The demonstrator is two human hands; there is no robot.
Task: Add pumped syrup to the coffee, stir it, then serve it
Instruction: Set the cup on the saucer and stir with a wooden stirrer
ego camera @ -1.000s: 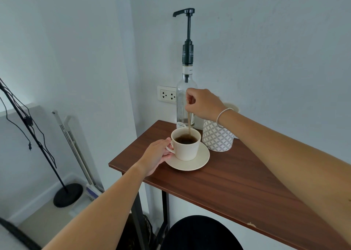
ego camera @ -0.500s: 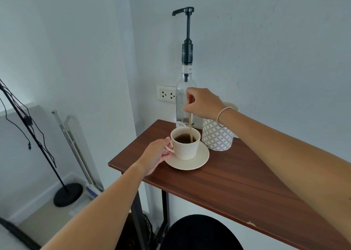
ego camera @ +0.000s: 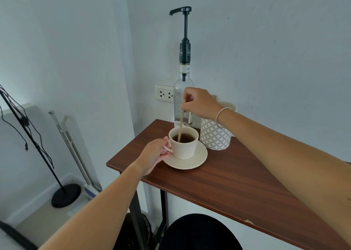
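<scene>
On the left end of the brown worktop stands the cream cup with dark coffee inside, on its saucer. My left hand is at the left side of the cup, and its fingers are closed on the small handle, touching it, with the lower fingers near the rim of the saucer. My right hand is above the cup and a little behind it, and its fingers pinch the top of a thin wooden stir stick. The stick goes down almost upright, slightly tilted, and its lower end is in the coffee near the left side of the cup. I wear a thin bracelet on the right wrist. Behind the cup, at the wall, stands the clear syrup bottle with the black pump on top; my right hand covers part of it. Just beside the saucer, on the right, is a white container with grey pattern, partly hidden behind my right forearm. A wall socket is left of the bottle.
</scene>
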